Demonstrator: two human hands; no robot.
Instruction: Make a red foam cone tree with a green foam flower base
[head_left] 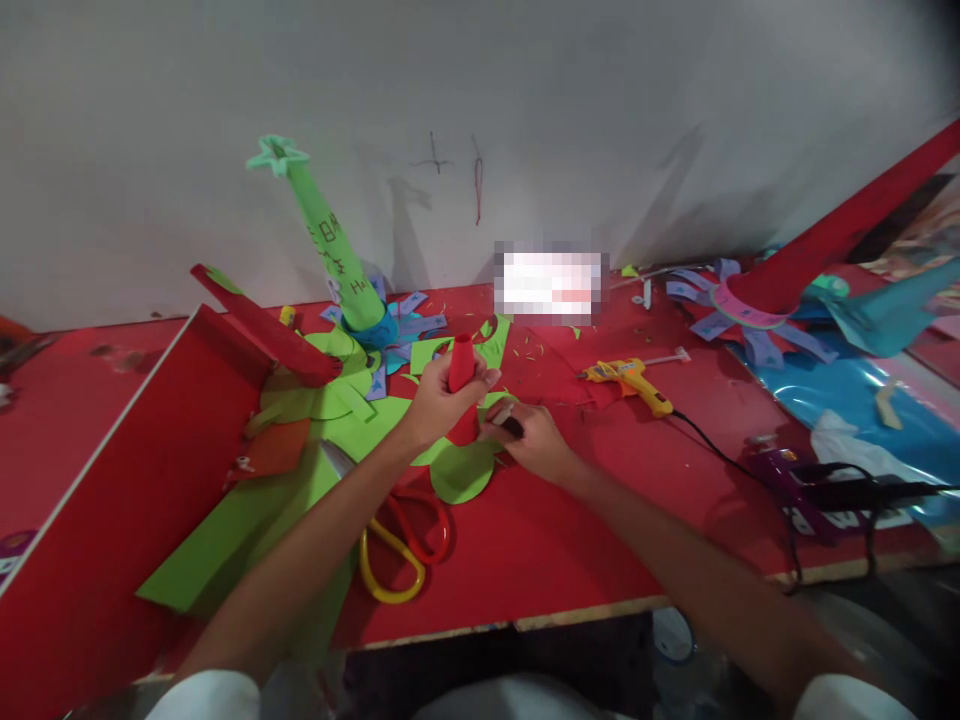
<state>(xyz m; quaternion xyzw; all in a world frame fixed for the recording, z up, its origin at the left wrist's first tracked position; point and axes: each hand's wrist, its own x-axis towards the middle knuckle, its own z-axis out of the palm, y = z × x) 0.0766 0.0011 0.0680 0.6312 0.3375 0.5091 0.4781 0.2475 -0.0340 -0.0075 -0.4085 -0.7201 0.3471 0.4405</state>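
My left hand (444, 398) is wrapped round a small red paper cone (462, 365), which stands upright on green paper petals (461, 474). Beside the cone's base, my right hand (525, 435) is closed with its fingertips at the green paper; a small dark thing shows between the fingers, too unclear to name. Under my left forearm lie scissors (394, 590) with red and yellow handles. To the right of my hands rests a yellow glue gun (630, 383) with a black cord.
A tall green cone (334, 245) with a star top stands behind on the left, near a leaning red cone (259, 325). A red board (142, 490) rises at the left. At the right are another red cone (817, 250), blue plastic (840, 400) and a purple item (799, 490).
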